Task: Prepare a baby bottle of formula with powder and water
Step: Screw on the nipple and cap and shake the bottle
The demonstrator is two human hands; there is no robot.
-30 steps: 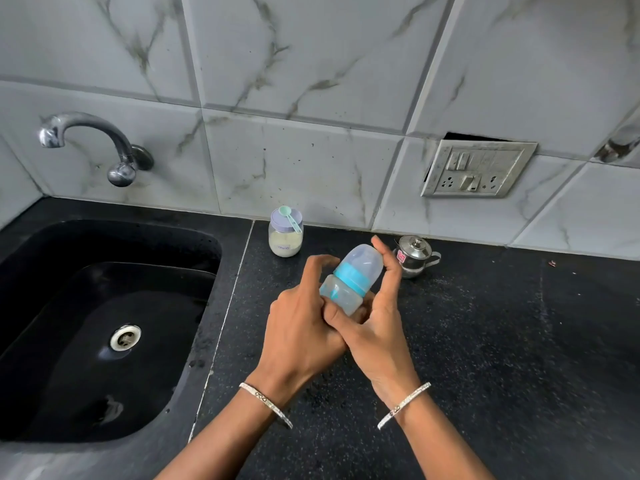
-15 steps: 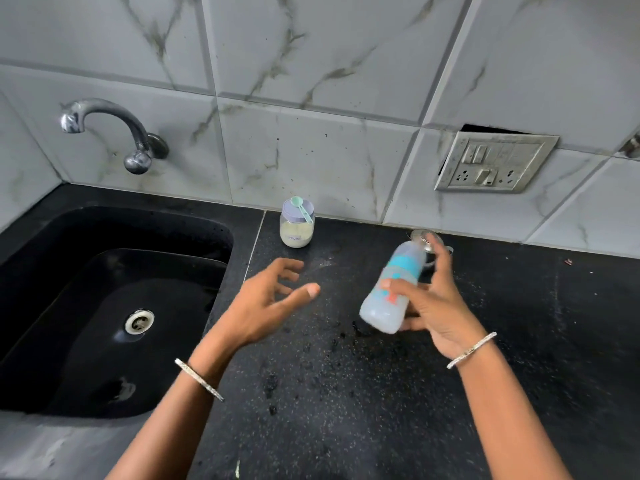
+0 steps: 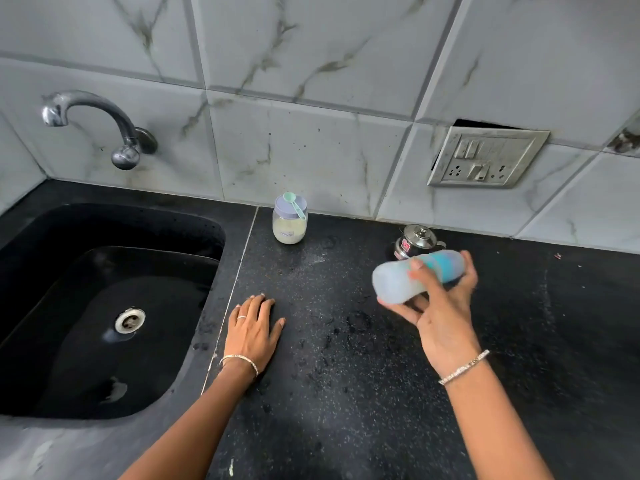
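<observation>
Gripping a translucent plastic baby bottle with a teal collar (image 3: 408,278), the right hand (image 3: 440,317) is holding it on its side above the black speckled stone surface (image 3: 346,393), thumb over the top and fingers curled beneath; the bottle is blurred. Just beyond that hand, a small lidded steel pot (image 3: 414,241) is standing near the wall, partly hidden by the bottle. Well to the left of the right hand, the left hand (image 3: 252,332) is lying flat, palm down and fingers together, pressing on the surface and holding nothing, right beside the seam at the black sink (image 3: 41,237). Beyond the left hand, a clear glass jar of pale powder with a lilac lid (image 3: 290,227) is standing upright by the marble tiles, a mint-green plastic scoop (image 3: 293,201) lying across its lid. A curved chrome tap (image 3: 100,123) is sticking out of the wall above the sink, far left of both hands.
</observation>
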